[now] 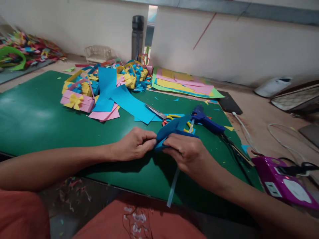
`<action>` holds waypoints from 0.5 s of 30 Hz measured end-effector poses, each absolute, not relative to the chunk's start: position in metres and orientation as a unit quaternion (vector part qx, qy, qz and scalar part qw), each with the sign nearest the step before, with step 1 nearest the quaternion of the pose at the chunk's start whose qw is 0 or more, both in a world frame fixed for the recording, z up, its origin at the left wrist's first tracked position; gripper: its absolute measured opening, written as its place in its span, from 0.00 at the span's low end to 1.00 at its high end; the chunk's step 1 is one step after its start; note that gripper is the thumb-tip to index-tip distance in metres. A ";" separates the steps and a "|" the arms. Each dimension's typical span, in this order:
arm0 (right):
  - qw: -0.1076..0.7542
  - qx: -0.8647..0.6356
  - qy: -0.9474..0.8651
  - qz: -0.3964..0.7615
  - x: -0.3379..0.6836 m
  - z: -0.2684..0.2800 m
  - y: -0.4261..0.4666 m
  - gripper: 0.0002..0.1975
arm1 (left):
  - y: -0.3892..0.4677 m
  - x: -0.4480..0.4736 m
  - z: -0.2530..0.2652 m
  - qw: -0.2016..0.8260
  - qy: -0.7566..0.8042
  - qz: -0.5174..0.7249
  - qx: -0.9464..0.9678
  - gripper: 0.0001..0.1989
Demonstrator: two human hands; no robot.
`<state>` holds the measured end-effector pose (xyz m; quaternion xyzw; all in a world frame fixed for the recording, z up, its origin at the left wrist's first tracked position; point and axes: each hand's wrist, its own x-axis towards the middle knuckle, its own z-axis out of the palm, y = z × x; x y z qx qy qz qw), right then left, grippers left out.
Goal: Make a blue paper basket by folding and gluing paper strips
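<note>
A folded piece of blue paper [169, 128] is held between my two hands above the green table's front edge. My left hand [136, 143] pinches its left end, thumb and fingers closed. My right hand [185, 149] grips the lower part, its fingers partly hidden by the folds. Just beyond lies a pair of scissors [159, 113] with yellow handles, partly covered by the blue paper. A blue glue gun [206, 120] rests to the right, with a pale glue stick [191, 126] at its back. Below my right hand a translucent strip [172, 189] hangs over the edge.
Blue sheets [134, 103] and finished paper baskets [78, 99] lie behind my left hand. Stacked coloured paper [184, 83] is at the back. A dark bottle [137, 38] stands there. A phone [229, 102] and a purple power strip [281, 181] with cables lie right.
</note>
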<state>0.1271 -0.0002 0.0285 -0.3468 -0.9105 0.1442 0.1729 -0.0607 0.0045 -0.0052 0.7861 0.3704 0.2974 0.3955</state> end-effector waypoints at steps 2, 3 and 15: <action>0.163 -0.349 -0.911 0.150 0.128 0.029 0.000 0.06 | 0.005 -0.060 -0.005 0.415 0.383 0.307 0.766 0.11; 0.154 -0.351 -0.911 0.150 0.129 0.029 -0.001 0.06 | 0.006 -0.060 -0.004 0.427 0.385 0.313 0.756 0.10; 0.177 -0.340 -0.919 0.094 0.131 0.033 -0.002 0.10 | 0.007 -0.062 -0.009 0.340 0.351 0.269 0.830 0.09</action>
